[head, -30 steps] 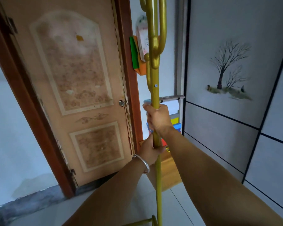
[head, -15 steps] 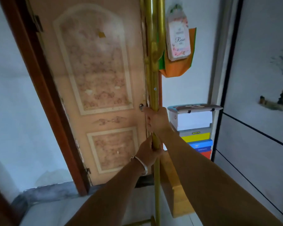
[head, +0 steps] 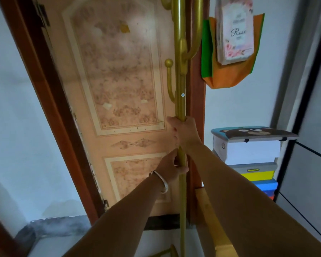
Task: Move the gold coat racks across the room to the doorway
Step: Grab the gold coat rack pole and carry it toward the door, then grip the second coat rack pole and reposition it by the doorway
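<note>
A gold coat rack (head: 181, 80) stands upright right in front of me, its pole running from the top edge to the bottom edge. Curved hooks branch off it near the top and at mid height. My right hand (head: 186, 133) is wrapped around the pole at about mid frame. My left hand (head: 171, 168), with a silver bangle on the wrist, grips the pole just below. Behind the pole is an open patterned door (head: 122, 101) in a red-brown frame. Part of the rack's base leg (head: 162, 253) shows at the bottom.
Orange and green bags (head: 230, 52) hang on the wall to the right of the door. Below them a stack of coloured boxes (head: 252, 160) stands in the corner. A wooden block (head: 209, 219) sits on the floor beside the pole. A panelled wall (head: 311, 138) closes the right side.
The view has swung to the right and closer: the door and bags now sit behind the pole. Both hands keep the same grip on the pole.
</note>
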